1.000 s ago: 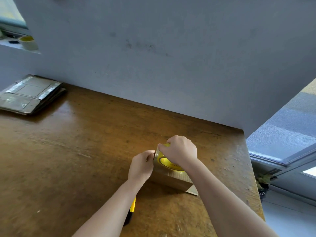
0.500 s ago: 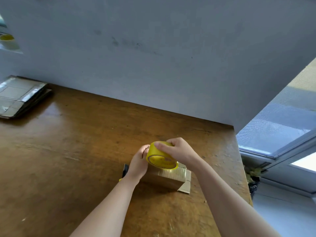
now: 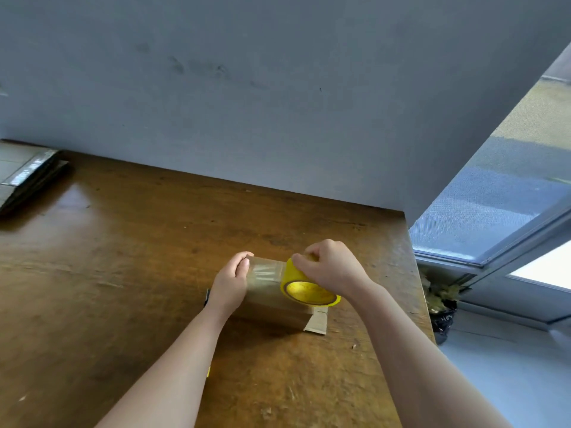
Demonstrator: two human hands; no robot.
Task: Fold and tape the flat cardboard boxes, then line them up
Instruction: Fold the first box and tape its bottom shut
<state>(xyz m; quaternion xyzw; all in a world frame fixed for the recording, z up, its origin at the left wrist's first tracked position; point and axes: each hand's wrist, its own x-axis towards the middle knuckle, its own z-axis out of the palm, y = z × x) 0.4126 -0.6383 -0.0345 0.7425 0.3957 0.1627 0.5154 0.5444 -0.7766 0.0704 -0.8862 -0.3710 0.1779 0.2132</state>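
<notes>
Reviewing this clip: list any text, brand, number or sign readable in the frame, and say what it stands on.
No text can be read.
Tape roll: faint darker marks run round the inner yellow core, too blurred to read.
Small cardboard box: no print visible.
Stack of flat cardboard: only shiny tape strips, no lettering visible.
Wall: smudges only, no sign.

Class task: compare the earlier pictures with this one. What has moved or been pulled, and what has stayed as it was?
The right hand has drawn the yellow tape roll rightward, away from the left hand, stretching a clear strip over the small cardboard box. The left hand still pins the tape's end at the box's left edge. The box and the flat stack stay put.
</notes>
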